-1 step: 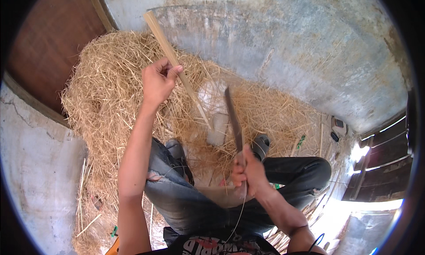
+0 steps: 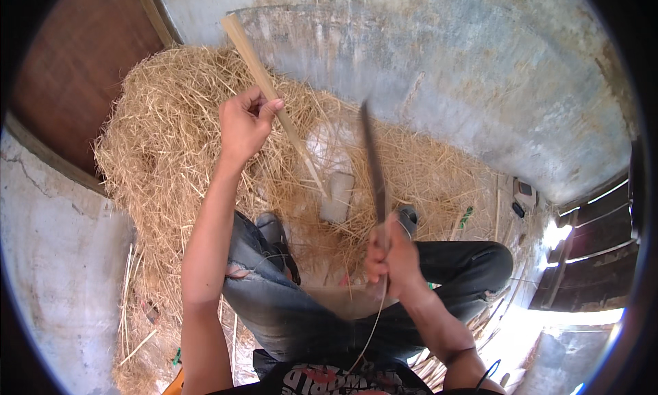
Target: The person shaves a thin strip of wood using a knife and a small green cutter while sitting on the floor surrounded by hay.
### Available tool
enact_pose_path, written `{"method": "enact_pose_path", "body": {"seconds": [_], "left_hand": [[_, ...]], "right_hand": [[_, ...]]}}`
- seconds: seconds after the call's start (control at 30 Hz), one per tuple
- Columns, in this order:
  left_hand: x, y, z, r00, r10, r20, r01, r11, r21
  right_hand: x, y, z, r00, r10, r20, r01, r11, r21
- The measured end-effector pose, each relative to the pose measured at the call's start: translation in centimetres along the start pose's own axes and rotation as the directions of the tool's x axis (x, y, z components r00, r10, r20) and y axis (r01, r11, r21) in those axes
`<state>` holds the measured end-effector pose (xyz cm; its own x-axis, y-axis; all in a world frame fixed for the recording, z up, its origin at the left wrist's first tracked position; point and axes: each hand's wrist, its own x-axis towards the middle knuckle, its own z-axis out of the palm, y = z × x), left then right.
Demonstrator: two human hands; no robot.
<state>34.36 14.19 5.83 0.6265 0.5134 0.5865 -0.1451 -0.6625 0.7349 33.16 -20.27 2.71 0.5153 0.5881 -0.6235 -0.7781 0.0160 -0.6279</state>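
Observation:
My left hand pinches a long, flat bamboo or wooden strip between thumb and fingers. The strip's wide end points up toward the wall, and its thin tapered end reaches down to a grey block. Whether that tip touches the block I cannot tell. My right hand, a little blurred, is wrapped round the handle of a long dark machete. Its blade points away from me, to the right of the strip and apart from it.
A big heap of straw lies at the left against the concrete wall. My legs are bent around the work area. Loose straw covers the floor. A tape-measure-like object sits at the right, and thin sticks lie behind my right leg.
My right hand has moved the machete a little to the right and farther up, away from the strip. My left hand and the strip have hardly moved.

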Motion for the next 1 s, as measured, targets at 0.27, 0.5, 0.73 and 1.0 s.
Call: {"method": "enact_pose_path", "body": {"seconds": [0.27, 0.5, 0.73, 1.0], "left_hand": [[0.4, 2.6, 2.7, 0.997, -0.007, 0.079, 0.002, 0.997, 0.073], [-0.1, 2.4, 0.8, 0.988, -0.084, 0.130, 0.081, 0.996, 0.035], [0.4, 3.8, 2.6, 0.978, -0.079, 0.195, 0.067, 0.996, 0.065], [-0.5, 1.6, 1.0, 0.993, -0.029, 0.115, 0.037, 0.997, -0.068]], "right_hand": [[-0.3, 0.6, 0.4, 0.957, -0.217, 0.194, 0.232, 0.971, -0.059], [0.5, -0.1, -0.7, 0.999, -0.040, 0.006, 0.040, 0.998, 0.048], [-1.1, 0.4, 2.6, 0.652, -0.731, 0.204, 0.696, 0.683, 0.223], [1.1, 1.8, -1.7, 0.987, 0.137, -0.079, -0.127, 0.984, 0.123]]}}
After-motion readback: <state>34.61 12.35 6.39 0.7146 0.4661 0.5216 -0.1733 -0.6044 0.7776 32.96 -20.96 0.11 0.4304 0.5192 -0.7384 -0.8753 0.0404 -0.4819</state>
